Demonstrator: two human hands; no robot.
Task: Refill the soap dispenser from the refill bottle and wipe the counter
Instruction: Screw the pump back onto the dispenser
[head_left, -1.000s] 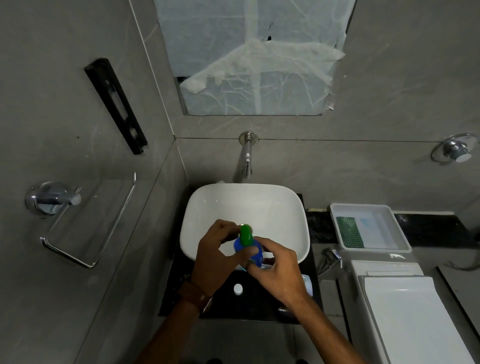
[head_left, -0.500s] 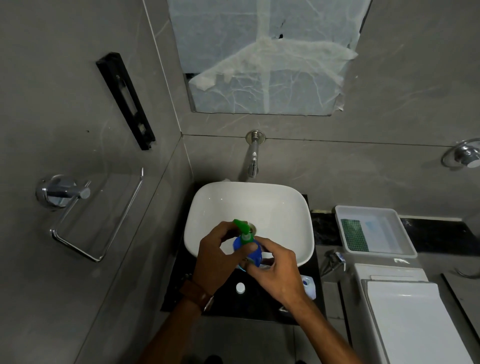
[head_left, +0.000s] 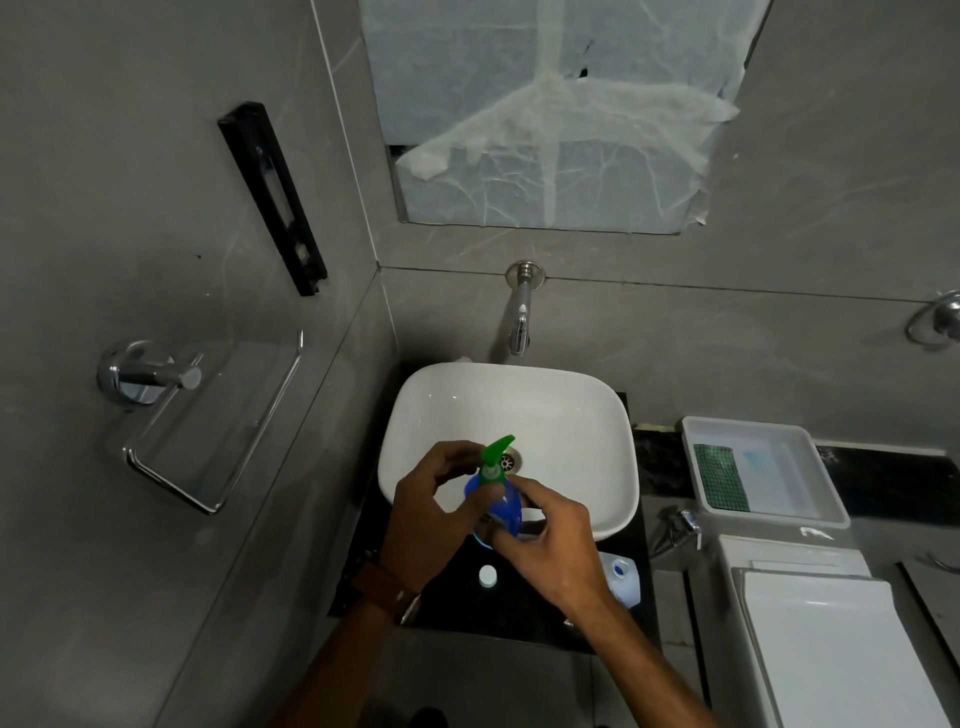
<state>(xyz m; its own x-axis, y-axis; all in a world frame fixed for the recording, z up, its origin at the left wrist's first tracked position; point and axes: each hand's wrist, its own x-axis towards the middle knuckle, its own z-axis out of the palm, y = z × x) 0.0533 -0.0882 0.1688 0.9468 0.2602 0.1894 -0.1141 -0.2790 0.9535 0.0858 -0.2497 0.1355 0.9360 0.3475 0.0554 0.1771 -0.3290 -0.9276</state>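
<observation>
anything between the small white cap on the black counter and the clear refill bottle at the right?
Head view: the right hand and wrist cross that stretch above the black counter, between the small white cap and the clear refill bottle.

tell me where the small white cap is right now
In the head view, the small white cap lies on the dark counter in front of the white basin, between the two forearms, just below the hands.

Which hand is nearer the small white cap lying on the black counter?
Right. The right hand is just above and right of the small white cap; the left hand is farther up-left.
</observation>
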